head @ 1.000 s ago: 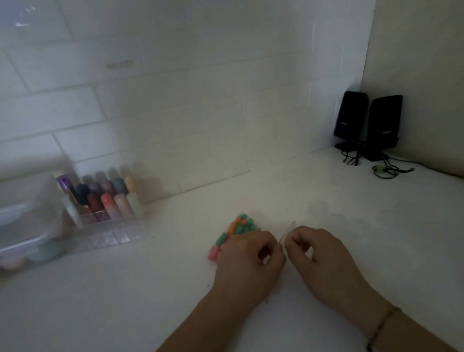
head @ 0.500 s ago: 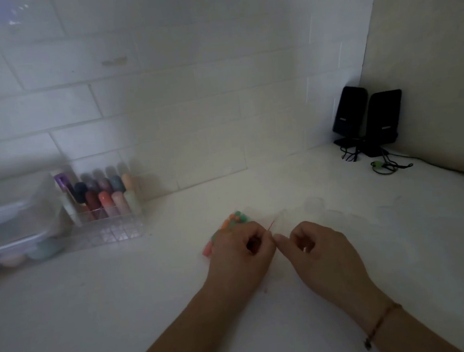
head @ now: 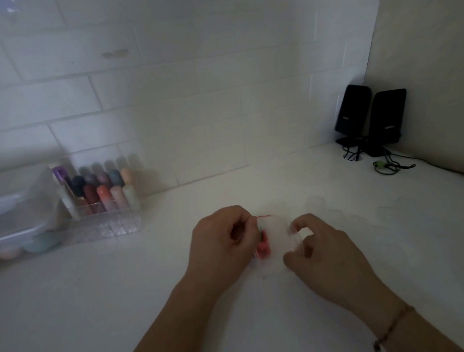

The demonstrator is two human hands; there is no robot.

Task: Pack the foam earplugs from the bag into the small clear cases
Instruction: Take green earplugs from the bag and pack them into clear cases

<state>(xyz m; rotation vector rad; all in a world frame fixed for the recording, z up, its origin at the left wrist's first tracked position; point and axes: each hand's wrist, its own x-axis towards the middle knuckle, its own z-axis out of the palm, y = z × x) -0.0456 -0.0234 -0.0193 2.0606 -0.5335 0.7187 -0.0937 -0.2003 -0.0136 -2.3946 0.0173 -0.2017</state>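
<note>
On the white counter my two hands hold a clear zip bag (head: pixel 280 240) with a thin red strip along its top edge. My left hand (head: pixel 222 241) pinches the bag's left side with curled fingers. My right hand (head: pixel 321 252) grips its right side between thumb and fingers. A few pink foam earplugs (head: pixel 263 248) show inside the bag next to my left hand; the other earplugs are hidden. Faint clear round cases (head: pixel 316 202) lie just beyond my right hand, hard to make out in the dim light.
A clear organiser (head: pixel 107 203) with several coloured tubes stands at the back left, beside a lidded plastic box (head: pixel 10 220). Two black speakers (head: pixel 370 118) with a tangle of cable (head: pixel 384 166) fill the back right corner.
My hands have drawn apart, spreading the bag between them. The earplugs, seen earlier beyond my left hand, now sit between the hands.
</note>
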